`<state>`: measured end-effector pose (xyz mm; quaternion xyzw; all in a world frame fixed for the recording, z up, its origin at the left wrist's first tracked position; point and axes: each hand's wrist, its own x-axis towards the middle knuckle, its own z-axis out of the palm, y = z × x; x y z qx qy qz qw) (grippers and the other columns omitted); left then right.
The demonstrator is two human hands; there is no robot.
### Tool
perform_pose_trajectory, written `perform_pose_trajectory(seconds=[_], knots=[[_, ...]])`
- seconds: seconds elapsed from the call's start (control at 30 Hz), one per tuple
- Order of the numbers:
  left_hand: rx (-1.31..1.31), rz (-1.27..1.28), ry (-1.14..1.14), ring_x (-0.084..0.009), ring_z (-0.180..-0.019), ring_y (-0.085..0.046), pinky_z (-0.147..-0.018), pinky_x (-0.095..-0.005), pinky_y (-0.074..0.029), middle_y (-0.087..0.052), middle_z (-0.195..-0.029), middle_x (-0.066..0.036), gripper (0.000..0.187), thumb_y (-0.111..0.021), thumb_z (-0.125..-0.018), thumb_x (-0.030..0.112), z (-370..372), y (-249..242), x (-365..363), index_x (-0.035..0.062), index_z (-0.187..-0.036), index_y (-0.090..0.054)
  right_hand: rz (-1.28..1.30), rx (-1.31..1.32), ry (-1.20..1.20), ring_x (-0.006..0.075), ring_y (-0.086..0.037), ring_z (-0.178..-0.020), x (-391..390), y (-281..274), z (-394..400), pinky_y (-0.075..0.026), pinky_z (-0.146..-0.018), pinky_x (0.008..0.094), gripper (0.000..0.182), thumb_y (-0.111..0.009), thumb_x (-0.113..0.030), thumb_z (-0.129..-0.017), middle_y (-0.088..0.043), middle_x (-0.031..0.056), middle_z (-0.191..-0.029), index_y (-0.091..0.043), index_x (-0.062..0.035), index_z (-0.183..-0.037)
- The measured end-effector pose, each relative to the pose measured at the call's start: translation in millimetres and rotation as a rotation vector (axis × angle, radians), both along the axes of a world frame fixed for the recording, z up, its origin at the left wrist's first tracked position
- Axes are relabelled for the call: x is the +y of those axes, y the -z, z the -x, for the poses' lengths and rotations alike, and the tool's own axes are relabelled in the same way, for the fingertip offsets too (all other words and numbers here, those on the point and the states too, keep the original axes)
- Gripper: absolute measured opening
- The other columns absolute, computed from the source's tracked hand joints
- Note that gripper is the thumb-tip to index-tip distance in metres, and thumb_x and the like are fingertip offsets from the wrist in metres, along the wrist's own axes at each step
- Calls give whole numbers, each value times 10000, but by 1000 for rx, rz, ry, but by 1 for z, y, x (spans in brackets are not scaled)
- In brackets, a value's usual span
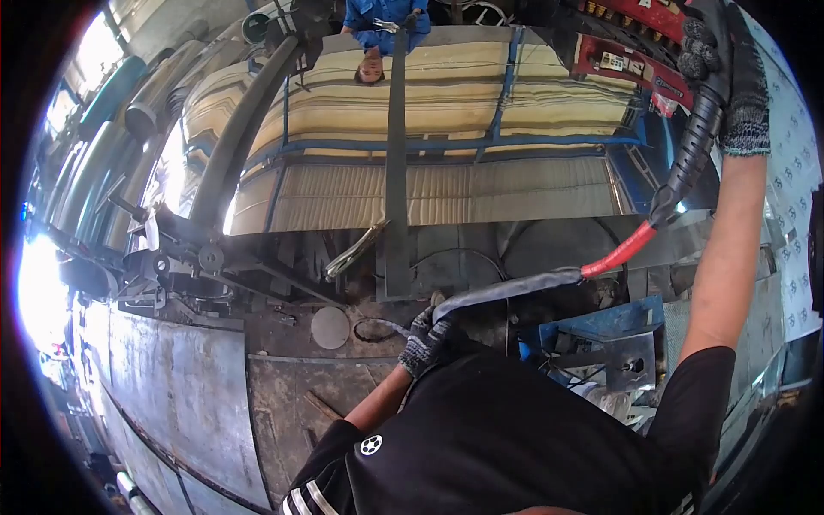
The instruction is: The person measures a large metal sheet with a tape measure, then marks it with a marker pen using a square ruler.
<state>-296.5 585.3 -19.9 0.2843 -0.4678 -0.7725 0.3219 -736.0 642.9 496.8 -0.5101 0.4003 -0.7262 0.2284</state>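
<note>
My right hand [745, 94], in a dark knit glove, is raised at the upper right. Its fingers wrap round the black handle of a torch [719, 60], whose tip is out of view. From the handle a ribbed black sleeve leads down to a red-wrapped stretch of cable [620, 251]. The black-covered cable [515, 290] continues leftward to my left hand [424, 336], gloved and closed round it near my body. Ahead lies a mirror-bright metal sheet [326, 184] with a long flat bar [396, 146] across it. Locking pliers [356, 249] grip the bar at the sheet's near edge.
A person in blue [365, 15] is at the far edge, near another pair of locking pliers [386, 26]. Red equipment [631, 64] stands at the upper right. A blue metal frame [601, 335] sits below the cable. Rolled sheets [94, 172] and a flat plate [172, 386] are at left.
</note>
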Motion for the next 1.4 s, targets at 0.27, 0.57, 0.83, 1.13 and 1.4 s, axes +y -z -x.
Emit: perform_pose_trajectory(seconds=[0.27, 0.57, 0.83, 1.13, 1.4], knots=[[-43, -9, 29, -106, -876, -656, -759, -282, -551, -713, -990, -5, 283, -612, -1063, 262, 23, -57, -58, 37, -1221, -679, -42, 48, 70, 73, -499, -508, -70, -7, 39, -422, -479, 267, 542, -523, -445, -1068, -586, 14, -709, -584, 21, -1338], [95, -48, 171, -112, -772, -645, -666, -296, -536, -687, -883, -20, 296, -702, -1002, 316, 62, -141, -126, 53, -1133, -664, -99, -119, -26, 105, -524, -539, -107, 12, 91, -441, -506, 255, 558, -559, -393, -1060, -647, 47, -826, -482, -22, -1470], [192, -19, 5, -171, -589, -599, -571, -334, -522, -587, -717, -24, 269, -643, -1027, 368, 105, -216, -150, 101, -1047, -611, -336, -321, 71, 112, -523, -536, 15, 105, 117, -440, -501, 263, 526, -563, -400, -1056, -645, 45, -816, -496, -33, -1428], [487, 778, 14, -161, -758, -613, -658, -335, -536, -615, -938, -57, 250, -599, -1012, 130, 143, -358, -169, 60, -1251, -582, -407, -426, 14, 118, -523, -534, 54, 153, 122, -439, -496, 272, 492, -567, -408, -1051, -643, 43, -803, -512, -46, -1380], [217, 1201, -103, -154, -807, -602, -678, -321, -534, -583, -960, -41, 356, -618, -961, 33, 140, -380, -286, 60, -1310, -551, -390, -396, -91, 124, -522, -532, -23, 139, 158, -438, -491, 280, 462, -570, -415, -1047, -641, 42, -792, -526, -58, -1337]])
